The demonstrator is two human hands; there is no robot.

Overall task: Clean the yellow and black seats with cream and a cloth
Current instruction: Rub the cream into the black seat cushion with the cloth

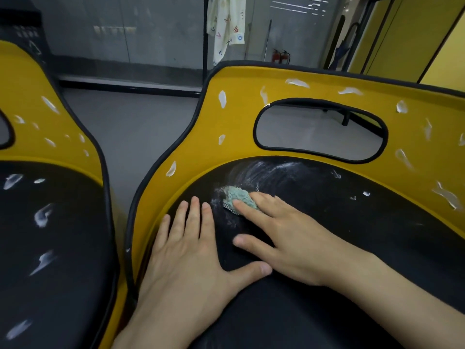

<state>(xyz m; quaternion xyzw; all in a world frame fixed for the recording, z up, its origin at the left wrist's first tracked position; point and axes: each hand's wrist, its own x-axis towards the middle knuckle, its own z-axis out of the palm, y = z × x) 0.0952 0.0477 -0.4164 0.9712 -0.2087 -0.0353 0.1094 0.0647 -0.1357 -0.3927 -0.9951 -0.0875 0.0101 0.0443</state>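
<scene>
Two yellow and black seats stand side by side. The right seat (314, 91) has a yellow back with a cut-out hole and a black cushion (352, 222). White cream dabs (222, 99) dot its yellow part, and smeared cream (254, 170) streaks the black cushion. My right hand (284, 227) presses a small green cloth (237, 196) flat onto the cushion with straight fingers. My left hand (186, 248) lies flat on the cushion beside it, fingers spread. The left seat (37, 96) also carries cream dabs (41, 215).
A grey floor (141, 127) runs between and behind the seats. A patterned white towel (226, 23) hangs from a black pole at the back. Two red fire extinguishers (280, 56) stand by the glass wall. Yellow panels (407, 39) fill the far right.
</scene>
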